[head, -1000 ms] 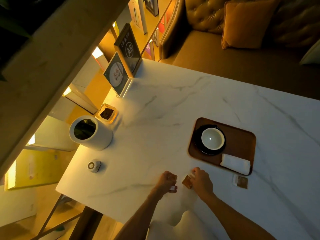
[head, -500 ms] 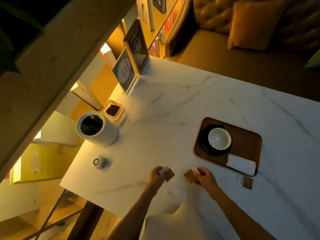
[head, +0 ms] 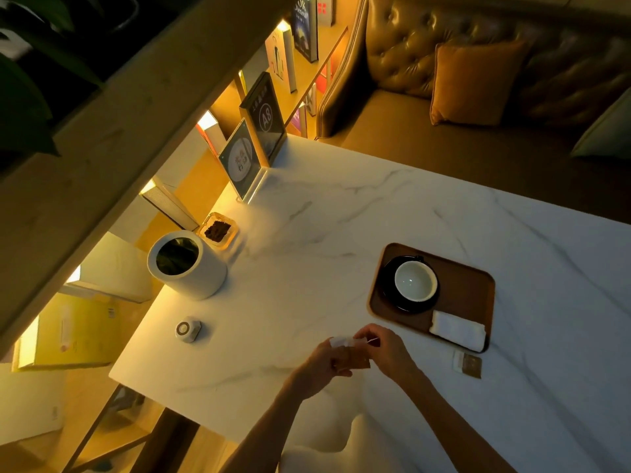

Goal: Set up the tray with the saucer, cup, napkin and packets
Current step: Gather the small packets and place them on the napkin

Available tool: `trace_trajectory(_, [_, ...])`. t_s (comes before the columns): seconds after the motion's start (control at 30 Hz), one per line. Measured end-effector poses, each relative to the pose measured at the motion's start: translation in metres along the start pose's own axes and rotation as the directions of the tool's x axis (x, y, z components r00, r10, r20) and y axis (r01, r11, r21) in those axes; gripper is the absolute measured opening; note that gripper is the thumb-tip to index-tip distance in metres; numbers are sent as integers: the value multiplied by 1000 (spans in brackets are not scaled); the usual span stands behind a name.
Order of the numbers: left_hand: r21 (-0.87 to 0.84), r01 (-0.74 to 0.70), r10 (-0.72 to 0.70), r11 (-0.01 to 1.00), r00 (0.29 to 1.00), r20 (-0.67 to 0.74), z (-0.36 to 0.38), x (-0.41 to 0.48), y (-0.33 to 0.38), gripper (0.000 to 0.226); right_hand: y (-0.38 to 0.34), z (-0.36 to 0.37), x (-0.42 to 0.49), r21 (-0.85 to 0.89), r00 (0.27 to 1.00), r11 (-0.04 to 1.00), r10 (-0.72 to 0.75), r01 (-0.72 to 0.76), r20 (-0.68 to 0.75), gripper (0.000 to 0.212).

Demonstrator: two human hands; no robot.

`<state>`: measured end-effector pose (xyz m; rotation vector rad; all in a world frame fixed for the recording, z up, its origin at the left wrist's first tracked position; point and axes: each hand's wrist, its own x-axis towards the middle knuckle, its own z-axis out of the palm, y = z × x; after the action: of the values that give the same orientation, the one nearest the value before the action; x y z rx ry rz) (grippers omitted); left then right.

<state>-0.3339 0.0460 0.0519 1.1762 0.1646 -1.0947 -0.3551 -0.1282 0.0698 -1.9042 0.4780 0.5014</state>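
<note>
A brown wooden tray (head: 467, 288) lies on the white marble table (head: 307, 254). On it stands a black saucer (head: 389, 291) with a white cup (head: 416, 280), and a folded white napkin (head: 457, 331) lies at its near edge. One brown-and-white packet (head: 467, 362) rests on the table just in front of the tray. My left hand (head: 324, 365) and my right hand (head: 386, 351) meet above the table left of the tray, holding small brown-and-white packets (head: 355, 353) together between the fingers. How many packets there are I cannot make out.
A white cylindrical pot (head: 186, 264), a small dish with dark contents (head: 218, 230) and a small white round device (head: 187, 329) stand at the table's left side. Two sign holders (head: 252, 145) stand at the far left corner. A leather sofa (head: 478, 80) lies beyond the table.
My hands, each holding a packet and apart half a second ago, have come together and risen slightly, so the packets now meet between them.
</note>
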Motion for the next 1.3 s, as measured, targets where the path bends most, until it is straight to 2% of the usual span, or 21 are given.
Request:
trace_trajectory(0.13, [214, -21, 17, 977, 1000, 20, 23, 5, 4, 19, 5, -3, -4, 17, 998, 1000, -12, 13, -63, 19])
trace_trajectory(0.23, [266, -2, 9, 964, 1000, -25, 35, 14, 4, 15, 21, -15, -7, 117, 998, 993, 9, -1, -67, 29])
trace_trajectory(0.3, [262, 46, -41, 964, 999, -25, 39, 22, 2, 12, 40, -32, -6, 142, 986, 989, 64, -42, -156, 28])
trace_trajectory(0.37, [224, 111, -105, 968, 994, -37, 43, 33, 0, 13, 65, -54, -5, 120, 927, 982, 178, -146, -331, 21])
trace_trajectory(0.43, [180, 165, -154, 970, 985, -73, 46, 42, -3, 28, 93, -75, -6, 113, 814, 953, 299, -282, -498, 19])
trace_trajectory(0.5, [168, 201, -184, 965, 977, -111, 51, 51, -5, 37, 117, -95, -10, 122, 698, 904, 397, -409, -596, 20])
trace_trajectory(0.57, [174, 237, -214, 956, 967, -141, 57, 60, -5, 33, 134, -110, -13, 115, 650, 879, 425, -463, -630, 18])
trace_trajectory(0.7, [166, 277, -249, 946, 953, -173, 67, 72, -1, 21, 152, -126, -13, 81, 695, 908, 370, -411, -616, 17])
trace_trajectory(0.9, [63, 281, -264, 958, 944, -197, 66, 74, 2, 30, 157, -119, -5, 95, 637, 882, 404, -462, -656, 15])
trace_trajectory(1.0, [20, 268, -259, 963, 945, -201, 65, 70, 4, 25, 160, -110, -6, 112, 633, 851, 463, -513, -620, 17])
trace_trajectory(1.13, [-16, 244, -242, 970, 951, -192, 63, 63, 0, 14, 163, -100, -11, 262, 627, 783, 612, -564, -482, 30])
trace_trajectory(1.2, [-9, 238, -235, 971, 950, -204, 61, 59, -3, 16, 155, -94, -13, 371, 658, 760, 648, -533, -384, 36])
trace_trajectory(1.3, [34, 234, -221, 972, 950, -223, 63, 51, -4, 21, 127, -81, -14, 475, 760, 779, 578, -409, -295, 37])
